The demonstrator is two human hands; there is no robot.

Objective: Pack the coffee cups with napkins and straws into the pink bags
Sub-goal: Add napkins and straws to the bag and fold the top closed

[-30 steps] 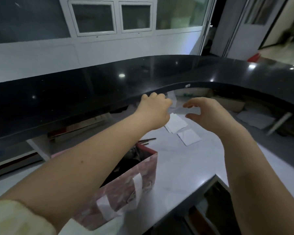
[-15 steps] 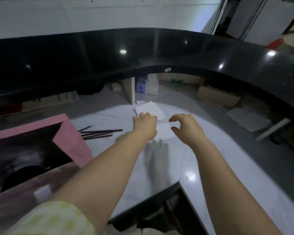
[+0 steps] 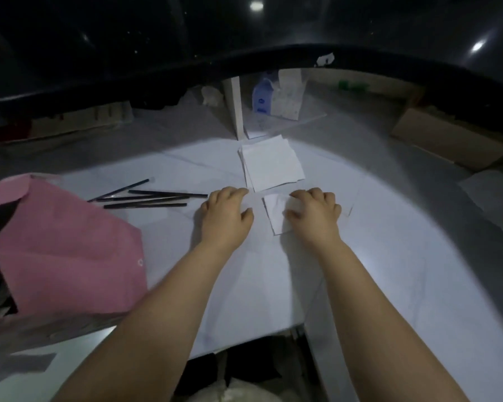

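A single white napkin [image 3: 274, 213] lies on the white counter [image 3: 389, 256]. My right hand [image 3: 314, 213] rests on its right side, thumb and curled fingers pinching it. My left hand [image 3: 225, 216] sits just left of that napkin, fingers curled down onto the counter with nothing visible in them. A stack of white napkins [image 3: 270, 165] lies right behind both hands. Several black straws [image 3: 145, 197] lie to the left of my left hand. The open pink bag [image 3: 64, 250] stands at the near left; its inside is dark, and I cannot see the cup.
A raised black curved countertop [image 3: 244, 53] overhangs the far side. Beneath it stand a white upright divider [image 3: 235, 108], a blue and white packet [image 3: 263, 97] and cardboard boxes [image 3: 447, 137]. A gap in the counter opens at the near edge between my arms.
My view has tilted down and closer to the counter. Both hands dropped onto the surface, and my right hand has closed on the single napkin.
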